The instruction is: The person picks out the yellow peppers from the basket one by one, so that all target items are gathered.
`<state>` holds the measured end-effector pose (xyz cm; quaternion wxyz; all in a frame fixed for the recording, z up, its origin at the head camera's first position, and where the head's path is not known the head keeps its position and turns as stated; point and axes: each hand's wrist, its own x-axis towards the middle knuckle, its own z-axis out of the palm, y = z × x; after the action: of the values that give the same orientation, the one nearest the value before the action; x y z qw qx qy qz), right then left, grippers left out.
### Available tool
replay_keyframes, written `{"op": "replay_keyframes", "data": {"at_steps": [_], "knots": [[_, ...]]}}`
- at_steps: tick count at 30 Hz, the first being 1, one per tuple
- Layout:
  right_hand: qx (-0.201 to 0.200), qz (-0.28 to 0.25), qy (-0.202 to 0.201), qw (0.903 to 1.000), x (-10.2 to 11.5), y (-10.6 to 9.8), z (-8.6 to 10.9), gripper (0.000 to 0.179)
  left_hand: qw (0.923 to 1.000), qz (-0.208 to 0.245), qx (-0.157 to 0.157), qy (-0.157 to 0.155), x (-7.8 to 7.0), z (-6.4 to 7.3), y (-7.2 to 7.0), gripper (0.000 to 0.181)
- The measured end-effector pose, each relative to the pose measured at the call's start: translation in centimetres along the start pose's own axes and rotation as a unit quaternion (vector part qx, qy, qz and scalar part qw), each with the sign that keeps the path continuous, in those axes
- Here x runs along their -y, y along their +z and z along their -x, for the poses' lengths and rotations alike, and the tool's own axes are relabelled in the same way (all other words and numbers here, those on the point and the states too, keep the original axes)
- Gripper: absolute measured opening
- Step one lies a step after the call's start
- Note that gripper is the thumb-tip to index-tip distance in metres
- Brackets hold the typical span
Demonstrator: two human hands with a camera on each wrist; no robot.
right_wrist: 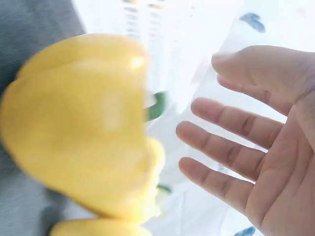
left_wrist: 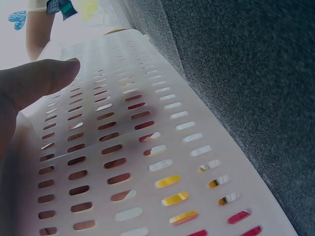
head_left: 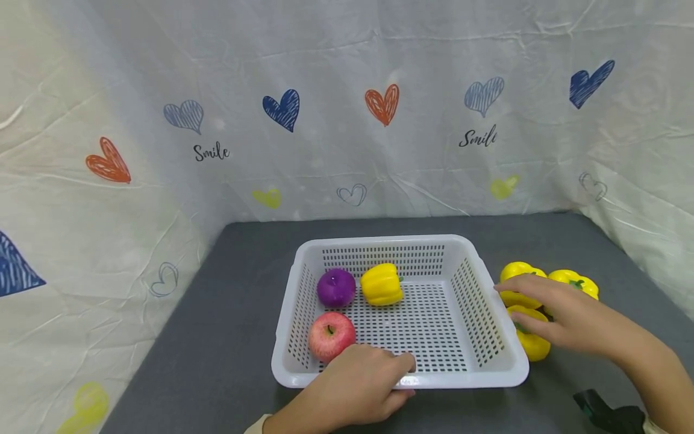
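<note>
A white slotted plastic basket (head_left: 461, 381) stands on the dark table, holding a purple onion-like vegetable (head_left: 336, 287), a yellow bell pepper (head_left: 382, 284) and a red apple (head_left: 332, 336). My left hand (head_left: 365, 383) grips the basket's near rim, fingers over the inside and thumb (left_wrist: 47, 81) along the outer wall. To the basket's right, my right hand (head_left: 569, 310) hovers over several yellow bell peppers (head_left: 534, 345), partly covering them. Seen from the right wrist, its fingers (right_wrist: 231, 152) are spread and hold nothing, apart from the nearest pepper (right_wrist: 78, 123).
A grey-black tabletop (head_left: 238, 301) carries everything. White cloth (head_left: 336, 54) printed with hearts and "Smile" hangs behind and along both sides. A black strap-like device (head_left: 609, 413) sits at the right wrist.
</note>
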<state>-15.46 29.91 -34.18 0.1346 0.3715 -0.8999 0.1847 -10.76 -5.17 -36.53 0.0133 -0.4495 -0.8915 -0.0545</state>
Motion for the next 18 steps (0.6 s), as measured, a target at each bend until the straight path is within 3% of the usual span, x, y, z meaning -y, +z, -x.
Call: {"op": "replay_keyframes", "data": {"at_steps": [9,18], "knots": [[0.058,-0.02,0.027,0.9977,2.4,-1.2,-4.3,0.042,1.0,0.002,0.004,0.0,0.1,0.0,0.0,0.018],[0.089,-0.069,-0.027,0.9933,3.6,-0.4,-8.8,0.038,0.9995,0.018,0.024,-0.009,0.1,-0.2,-0.1,0.019]]}}
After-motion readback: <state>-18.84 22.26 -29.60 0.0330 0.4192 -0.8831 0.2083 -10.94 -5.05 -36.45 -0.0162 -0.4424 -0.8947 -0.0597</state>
